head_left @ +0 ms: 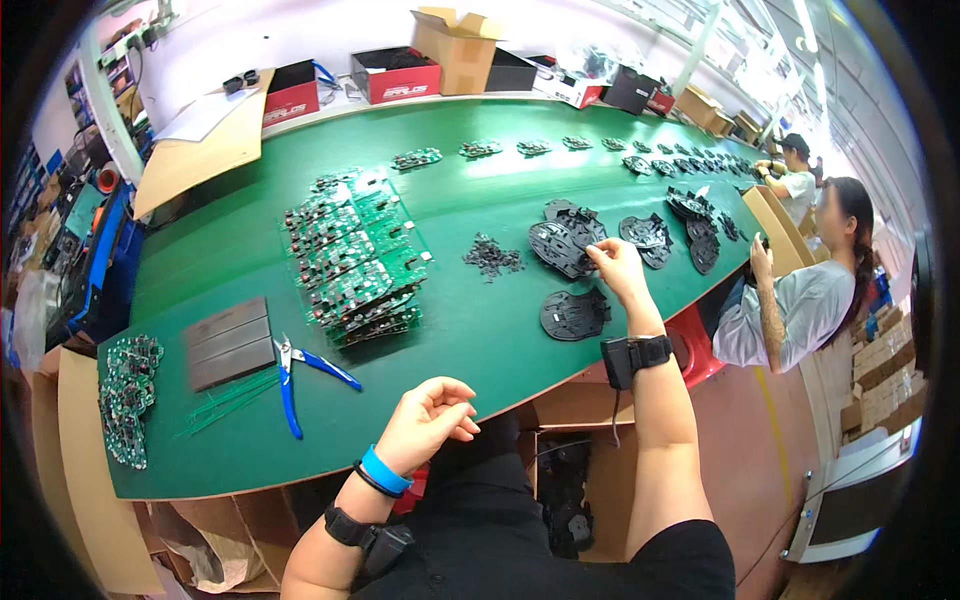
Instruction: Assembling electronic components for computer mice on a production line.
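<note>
My right hand (622, 272) reaches over the green table, thumb and fingers pinched at the edge of a black plastic shell (560, 248) on a small pile of such shells. Part of the grip is hidden by the fingers. Nearer to me lies a single black shell (575, 315), flat on the table. My left hand (432, 422) hovers by the table's front edge, fingers loosely curled and apart, with nothing seen in them. A heap of small black parts (493, 256) lies left of the shells. Further left stands a tall stack of green circuit boards (355, 255).
Blue-handled cutters (290, 385) lie beside brown strips (228, 343) and thin green wires (235, 402). Loose circuit boards (130, 395) sit at the left edge. A row of boards (480, 149) runs along the far side. A co-worker (800, 300) sits at the right. Below the table is an open carton (610, 500).
</note>
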Demonstrator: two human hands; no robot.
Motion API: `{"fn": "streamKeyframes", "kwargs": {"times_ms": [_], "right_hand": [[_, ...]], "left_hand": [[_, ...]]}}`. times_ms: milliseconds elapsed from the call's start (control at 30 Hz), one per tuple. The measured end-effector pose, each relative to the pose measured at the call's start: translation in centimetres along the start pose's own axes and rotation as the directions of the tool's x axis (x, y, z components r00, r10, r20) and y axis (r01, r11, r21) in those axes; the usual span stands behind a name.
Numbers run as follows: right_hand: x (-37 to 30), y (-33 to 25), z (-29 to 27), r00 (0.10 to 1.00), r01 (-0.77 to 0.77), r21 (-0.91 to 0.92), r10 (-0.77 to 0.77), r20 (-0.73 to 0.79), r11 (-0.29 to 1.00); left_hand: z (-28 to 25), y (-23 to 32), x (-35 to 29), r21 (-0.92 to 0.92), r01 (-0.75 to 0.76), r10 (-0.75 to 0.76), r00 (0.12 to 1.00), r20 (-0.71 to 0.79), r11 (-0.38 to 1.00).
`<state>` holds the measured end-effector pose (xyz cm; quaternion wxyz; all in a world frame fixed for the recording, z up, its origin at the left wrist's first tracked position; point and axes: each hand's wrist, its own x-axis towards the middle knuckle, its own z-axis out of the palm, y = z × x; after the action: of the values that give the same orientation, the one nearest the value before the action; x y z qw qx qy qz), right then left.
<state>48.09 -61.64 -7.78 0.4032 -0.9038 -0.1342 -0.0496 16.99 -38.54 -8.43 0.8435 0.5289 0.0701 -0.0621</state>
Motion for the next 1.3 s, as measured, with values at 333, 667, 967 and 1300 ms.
{"fn": "streamKeyframes", "kwargs": {"times_ms": [333,667,967,1300], "right_hand": [[-0.9,0.4,0.1,0.993,-0.114,0.342,0.097,0.067,0.933],[-9.3,-11.6,0.5,0.736,0.532,0.198,-0.566,0.373,0.823],[-6.0,-10.8,6.8,0.742,0.631,0.007,-0.605,0.289,0.776],[-6.3,-9.8,7.5,0.765,0.632,0.025,-0.629,0.136,0.774]], "left_hand": [[-0.1,0.4,0.0,-0.014,0.01,-0.01,1.0,0.017,1.0],[0.7,2.8,-0.3,-0.3,0.151,-0.128,0.987,0.095,0.942],[-0.1,2.0,-1.7,-0.301,0.059,-0.078,0.996,-0.049,0.952],[-0.5,1.6,-1.4,-0.388,0.008,-0.036,0.997,-0.064,0.922]]}}
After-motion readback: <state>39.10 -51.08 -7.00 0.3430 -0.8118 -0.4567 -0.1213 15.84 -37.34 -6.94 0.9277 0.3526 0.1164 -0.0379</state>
